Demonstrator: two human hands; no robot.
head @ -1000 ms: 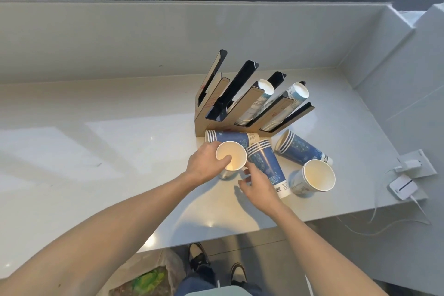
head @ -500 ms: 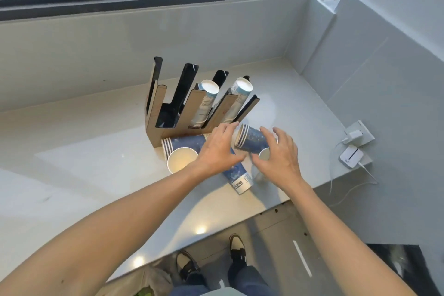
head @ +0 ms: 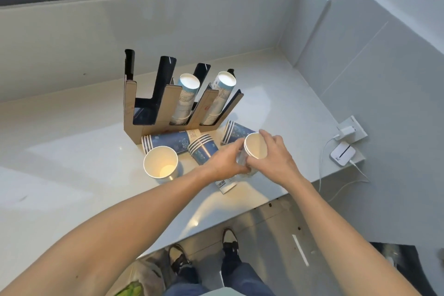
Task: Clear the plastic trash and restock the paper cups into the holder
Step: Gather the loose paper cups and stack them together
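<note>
Three cup stacks (head: 176, 140) lie before the holder (head: 153, 113).

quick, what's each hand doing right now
left hand: closed on the lower body of the cup stack.
right hand: closed on the same cup stack near its rim.

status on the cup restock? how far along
Roughly midway. Done: two slots of the cup holder hold stacks; the left slots look empty. In hand: left hand and right hand both grip one cup stack. Left: three sleeved stacks lying on the counter, plus an upright stack. Plastic wrap still covers some.
</note>
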